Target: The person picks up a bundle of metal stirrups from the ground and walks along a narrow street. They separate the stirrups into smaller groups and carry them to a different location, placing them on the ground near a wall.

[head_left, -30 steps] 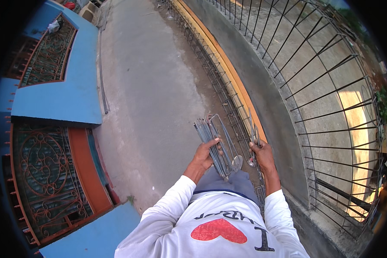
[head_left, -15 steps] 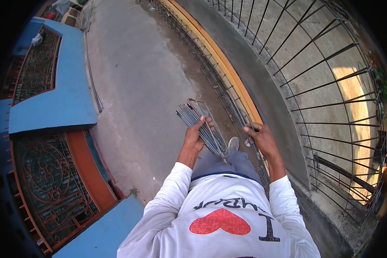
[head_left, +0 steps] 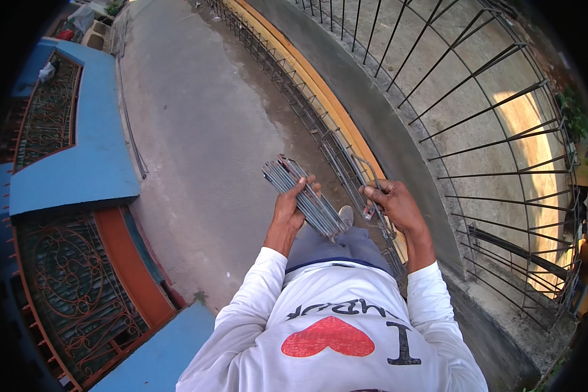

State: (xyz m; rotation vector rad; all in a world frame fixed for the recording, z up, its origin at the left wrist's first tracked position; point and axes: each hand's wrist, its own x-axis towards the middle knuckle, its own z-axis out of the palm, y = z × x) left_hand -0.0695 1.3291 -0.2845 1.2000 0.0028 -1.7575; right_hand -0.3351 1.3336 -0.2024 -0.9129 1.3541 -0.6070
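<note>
My left hand [head_left: 290, 210] is closed around a bundle of grey steel rebar stirrups [head_left: 312, 210], held slanting in front of my thighs. The thumb lies over the bundle and the fingertips show at its right side. My right hand [head_left: 393, 204] pinches a single bent steel stirrup [head_left: 365, 164] by its side, just above a long rebar cage [head_left: 305, 112]. A small red and silver object [head_left: 370, 212] shows just below the right fingers; what it is, I cannot make out.
The cage runs along a yellow-orange edge [head_left: 326, 88] beside a grey concrete strip. Thin upright rebar rods [head_left: 480, 176] stand to the right. On the left are a blue wall [head_left: 78, 173] and ornate metal gates [head_left: 72, 281]. Grey pavement [head_left: 202, 130] lies between.
A stirrup loop now shows at my right hand, raised above the cage. The loop that stood apart from the bundle in my left hand no longer sticks out there. The view has shifted slightly.
</note>
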